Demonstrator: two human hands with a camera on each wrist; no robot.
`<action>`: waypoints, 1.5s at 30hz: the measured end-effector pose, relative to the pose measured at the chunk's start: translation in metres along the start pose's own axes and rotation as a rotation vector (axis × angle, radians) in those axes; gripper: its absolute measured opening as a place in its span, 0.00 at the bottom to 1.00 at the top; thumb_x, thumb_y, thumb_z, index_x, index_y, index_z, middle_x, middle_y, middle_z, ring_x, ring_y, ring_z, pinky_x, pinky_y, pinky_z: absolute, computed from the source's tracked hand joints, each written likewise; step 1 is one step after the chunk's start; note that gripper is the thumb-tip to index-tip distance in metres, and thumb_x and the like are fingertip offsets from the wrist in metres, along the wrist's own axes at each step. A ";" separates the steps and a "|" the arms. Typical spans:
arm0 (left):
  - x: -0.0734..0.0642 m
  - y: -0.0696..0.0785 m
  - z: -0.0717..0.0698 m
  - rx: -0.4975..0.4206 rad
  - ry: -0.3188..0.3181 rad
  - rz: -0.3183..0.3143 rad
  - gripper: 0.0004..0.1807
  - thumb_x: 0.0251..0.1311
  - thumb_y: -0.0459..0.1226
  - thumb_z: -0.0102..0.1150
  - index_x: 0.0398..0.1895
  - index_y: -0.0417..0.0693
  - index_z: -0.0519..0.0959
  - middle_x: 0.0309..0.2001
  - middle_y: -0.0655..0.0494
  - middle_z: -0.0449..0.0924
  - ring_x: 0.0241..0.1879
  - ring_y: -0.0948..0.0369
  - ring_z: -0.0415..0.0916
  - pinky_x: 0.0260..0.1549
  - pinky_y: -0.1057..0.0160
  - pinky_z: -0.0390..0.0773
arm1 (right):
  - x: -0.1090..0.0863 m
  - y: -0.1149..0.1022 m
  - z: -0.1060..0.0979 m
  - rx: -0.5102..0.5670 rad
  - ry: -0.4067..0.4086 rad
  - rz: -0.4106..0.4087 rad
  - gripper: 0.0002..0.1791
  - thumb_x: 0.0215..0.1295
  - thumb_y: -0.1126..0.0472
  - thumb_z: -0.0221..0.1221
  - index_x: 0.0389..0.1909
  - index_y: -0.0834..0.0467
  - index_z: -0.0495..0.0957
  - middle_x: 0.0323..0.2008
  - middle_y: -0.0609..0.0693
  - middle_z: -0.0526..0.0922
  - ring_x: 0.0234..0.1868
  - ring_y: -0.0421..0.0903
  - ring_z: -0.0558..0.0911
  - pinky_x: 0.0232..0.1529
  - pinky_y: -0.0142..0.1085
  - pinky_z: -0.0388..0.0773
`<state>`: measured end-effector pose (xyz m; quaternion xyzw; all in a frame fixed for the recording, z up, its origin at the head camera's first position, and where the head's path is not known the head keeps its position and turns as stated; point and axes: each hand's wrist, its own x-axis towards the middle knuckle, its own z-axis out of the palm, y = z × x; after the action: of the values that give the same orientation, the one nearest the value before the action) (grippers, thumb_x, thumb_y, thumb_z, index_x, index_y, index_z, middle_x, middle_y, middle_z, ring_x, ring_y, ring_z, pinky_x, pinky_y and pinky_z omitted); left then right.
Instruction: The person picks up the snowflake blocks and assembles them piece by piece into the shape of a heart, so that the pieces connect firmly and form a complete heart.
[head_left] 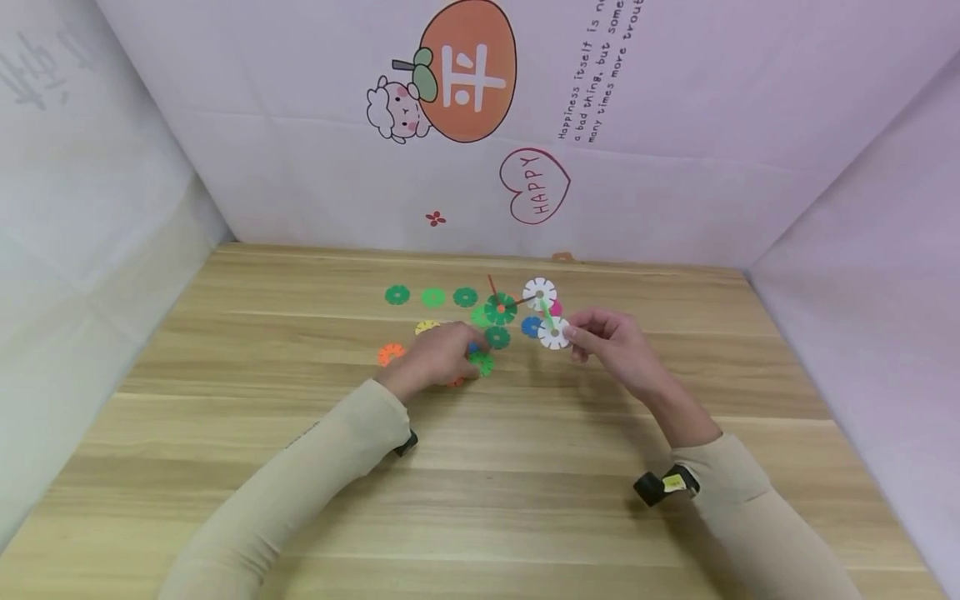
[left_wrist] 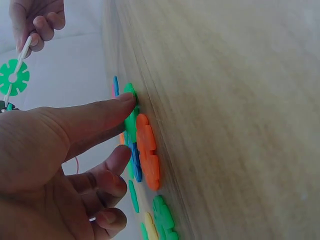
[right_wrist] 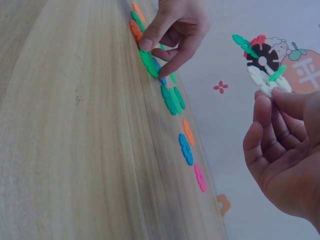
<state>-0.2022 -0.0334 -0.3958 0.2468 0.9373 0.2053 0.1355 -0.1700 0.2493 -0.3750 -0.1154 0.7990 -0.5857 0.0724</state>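
Note:
My right hand (head_left: 617, 348) holds up a joined piece of notched plastic discs, thumb and fingers pinching its white disc (head_left: 553, 334). Joined to that are a light green disc (right_wrist: 277, 73) seen edge-on, a second white disc (head_left: 540, 292), a black disc (right_wrist: 263, 57) and a dark green disc (head_left: 501, 310). My left hand (head_left: 441, 353) is down at the tabletop, thumb and a finger at opposite edges of a flat green disc (right_wrist: 149, 64), pinching it. Beside it lie a blue disc (left_wrist: 135, 162) and an orange disc (left_wrist: 148, 152), partly hidden by the hand in the head view.
More loose discs lie on the wooden table (head_left: 495, 500): orange (head_left: 391, 354), yellow (head_left: 427, 327), several green (head_left: 397, 295), blue (head_left: 532, 326) and pink (right_wrist: 200, 177). A printed white cloth wall (head_left: 300, 167) rises behind the table, with white cloth at both sides.

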 end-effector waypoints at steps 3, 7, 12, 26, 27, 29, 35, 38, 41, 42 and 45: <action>-0.003 -0.001 0.002 0.000 0.032 0.013 0.20 0.56 0.35 0.73 0.53 0.54 0.84 0.53 0.54 0.78 0.50 0.55 0.76 0.47 0.54 0.78 | 0.001 0.001 0.002 0.007 0.008 0.008 0.13 0.74 0.59 0.59 0.48 0.67 0.78 0.36 0.62 0.81 0.32 0.45 0.79 0.37 0.39 0.81; -0.007 -0.003 0.006 -0.064 0.073 0.025 0.18 0.56 0.30 0.70 0.50 0.54 0.84 0.46 0.56 0.79 0.43 0.57 0.74 0.41 0.57 0.77 | 0.002 0.002 0.005 0.017 0.013 0.013 0.12 0.74 0.60 0.59 0.47 0.67 0.78 0.35 0.59 0.82 0.32 0.45 0.79 0.37 0.38 0.81; -0.014 -0.001 0.007 -0.177 0.161 0.022 0.12 0.58 0.31 0.70 0.42 0.55 0.84 0.36 0.61 0.80 0.36 0.60 0.75 0.34 0.60 0.76 | 0.004 0.000 0.010 0.025 0.030 0.015 0.12 0.74 0.61 0.59 0.47 0.67 0.78 0.33 0.55 0.81 0.31 0.44 0.79 0.37 0.38 0.81; -0.031 0.030 0.015 -0.294 0.630 0.274 0.05 0.57 0.36 0.74 0.30 0.48 0.84 0.29 0.61 0.85 0.23 0.67 0.73 0.25 0.69 0.75 | 0.011 -0.010 0.035 0.232 0.136 0.024 0.09 0.73 0.64 0.59 0.42 0.69 0.76 0.30 0.52 0.82 0.29 0.41 0.80 0.36 0.31 0.82; -0.031 0.030 0.016 -0.278 0.651 0.291 0.05 0.57 0.35 0.74 0.30 0.48 0.84 0.29 0.61 0.85 0.23 0.68 0.73 0.24 0.70 0.75 | 0.011 -0.011 0.038 0.250 0.133 0.031 0.09 0.73 0.64 0.59 0.41 0.69 0.76 0.30 0.52 0.82 0.28 0.41 0.80 0.36 0.31 0.82; -0.030 0.029 0.017 -0.238 0.683 0.325 0.06 0.56 0.34 0.74 0.29 0.47 0.84 0.29 0.60 0.85 0.22 0.68 0.71 0.24 0.71 0.73 | 0.011 -0.011 0.041 0.285 0.122 0.041 0.08 0.73 0.64 0.59 0.40 0.67 0.76 0.30 0.52 0.82 0.28 0.41 0.80 0.37 0.31 0.82; -0.029 0.032 0.018 -0.165 0.721 0.390 0.09 0.55 0.31 0.73 0.25 0.49 0.81 0.27 0.60 0.84 0.22 0.67 0.71 0.22 0.71 0.71 | 0.011 -0.010 0.045 0.334 0.111 0.046 0.05 0.74 0.65 0.58 0.38 0.64 0.76 0.30 0.52 0.81 0.27 0.41 0.79 0.36 0.30 0.82; -0.029 0.034 0.018 -0.150 0.710 0.385 0.10 0.55 0.30 0.72 0.24 0.49 0.80 0.27 0.60 0.83 0.22 0.66 0.72 0.21 0.71 0.71 | 0.011 -0.010 0.045 0.328 0.114 0.054 0.06 0.73 0.65 0.59 0.38 0.65 0.76 0.30 0.52 0.81 0.27 0.41 0.79 0.36 0.31 0.82; -0.028 0.037 0.017 -0.144 0.695 0.367 0.10 0.55 0.29 0.72 0.24 0.48 0.80 0.26 0.59 0.82 0.23 0.62 0.76 0.22 0.70 0.72 | 0.010 -0.011 0.047 0.306 0.117 0.049 0.07 0.73 0.65 0.59 0.39 0.66 0.75 0.32 0.55 0.81 0.28 0.41 0.79 0.37 0.32 0.82; -0.028 0.038 0.017 -0.142 0.691 0.360 0.10 0.55 0.29 0.72 0.24 0.48 0.80 0.26 0.59 0.82 0.23 0.61 0.77 0.23 0.70 0.72 | 0.010 -0.011 0.047 0.302 0.118 0.045 0.07 0.73 0.65 0.59 0.40 0.67 0.76 0.32 0.56 0.82 0.29 0.41 0.79 0.37 0.32 0.82; -0.028 0.039 0.016 -0.131 0.681 0.351 0.09 0.55 0.28 0.70 0.24 0.48 0.80 0.26 0.59 0.81 0.24 0.60 0.78 0.24 0.70 0.73 | 0.009 -0.011 0.049 0.281 0.119 0.030 0.08 0.72 0.65 0.60 0.40 0.68 0.75 0.32 0.56 0.82 0.29 0.42 0.79 0.38 0.32 0.82</action>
<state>-0.1565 -0.0118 -0.3877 0.3118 0.8571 0.3550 -0.2053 -0.1654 0.1983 -0.3798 -0.0574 0.7135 -0.6965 0.0491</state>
